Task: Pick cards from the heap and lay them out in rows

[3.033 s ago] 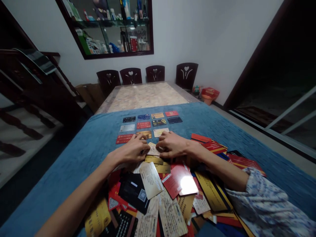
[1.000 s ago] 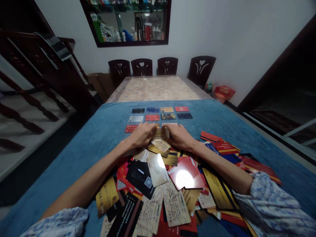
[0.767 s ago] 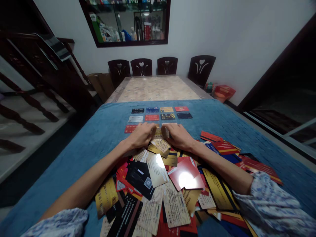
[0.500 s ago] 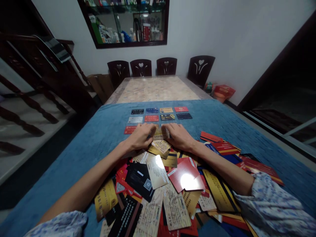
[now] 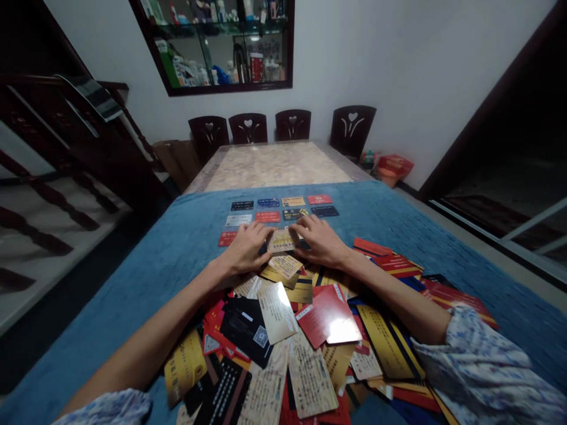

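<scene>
Your worktop point(image 5: 287, 162) runs away from you to a far edge lined by four dark chairs point(image 5: 292, 125). A blue cloth point(image 5: 110, 307) covers its near part, showing wide between your left forearm and the left edge. On the wall, a dark-framed cabinet point(image 5: 230, 88) holds bottles, a tall flask point(image 5: 240, 64) and a red jar point(image 5: 256, 67); a cardboard box point(image 5: 177, 162) sits off the far left. A loose pile of cards point(image 5: 277, 313) spreads between and beneath your forearms. Beyond your hands lie neat rows of cards point(image 5: 268, 217), the nearest partly hidden. Your left hand point(image 5: 248, 248) and right hand point(image 5: 321, 242) pinch opposite sides of one cream card point(image 5: 282, 242) at the pile's far end; you cannot tell whether it touches those below.
</scene>
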Demonstrator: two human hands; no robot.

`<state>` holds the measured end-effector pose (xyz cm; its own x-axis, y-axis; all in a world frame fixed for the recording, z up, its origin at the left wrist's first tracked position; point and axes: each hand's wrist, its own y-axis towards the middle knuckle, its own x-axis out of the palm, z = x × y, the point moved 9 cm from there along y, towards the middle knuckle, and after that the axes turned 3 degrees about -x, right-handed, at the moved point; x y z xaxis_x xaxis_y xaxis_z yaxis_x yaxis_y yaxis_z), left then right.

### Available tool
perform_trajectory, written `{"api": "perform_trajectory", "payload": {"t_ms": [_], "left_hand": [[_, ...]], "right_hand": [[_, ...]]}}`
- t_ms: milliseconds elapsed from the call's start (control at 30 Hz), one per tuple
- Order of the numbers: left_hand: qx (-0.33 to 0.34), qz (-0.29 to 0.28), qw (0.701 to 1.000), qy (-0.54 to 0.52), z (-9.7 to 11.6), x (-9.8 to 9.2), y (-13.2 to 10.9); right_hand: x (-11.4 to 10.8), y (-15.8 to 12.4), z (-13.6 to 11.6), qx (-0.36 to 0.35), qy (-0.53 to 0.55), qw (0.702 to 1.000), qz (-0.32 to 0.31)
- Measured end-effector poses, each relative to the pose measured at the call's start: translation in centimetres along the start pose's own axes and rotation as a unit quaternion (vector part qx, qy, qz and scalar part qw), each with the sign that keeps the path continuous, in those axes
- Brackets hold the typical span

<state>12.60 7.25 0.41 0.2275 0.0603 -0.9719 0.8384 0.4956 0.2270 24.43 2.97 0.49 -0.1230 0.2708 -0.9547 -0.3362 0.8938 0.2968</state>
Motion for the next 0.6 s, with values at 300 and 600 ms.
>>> {"api": "perform_trajectory", "payload": {"t_ms": [300, 600], "left_hand": [[0.015, 0.023, 1.000, -0.007, 0.20, -0.77, 0.01], [0.002, -0.015, 0.999, -0.043, 0.11, -1.02, -0.07]], "right_hand": [[-1.12, 0.00, 0.83, -0.030, 0.019, 0.999, 0.005], [-0.63, 0.08, 0.82, -0.044, 0.040, 0.998, -0.015]]}}
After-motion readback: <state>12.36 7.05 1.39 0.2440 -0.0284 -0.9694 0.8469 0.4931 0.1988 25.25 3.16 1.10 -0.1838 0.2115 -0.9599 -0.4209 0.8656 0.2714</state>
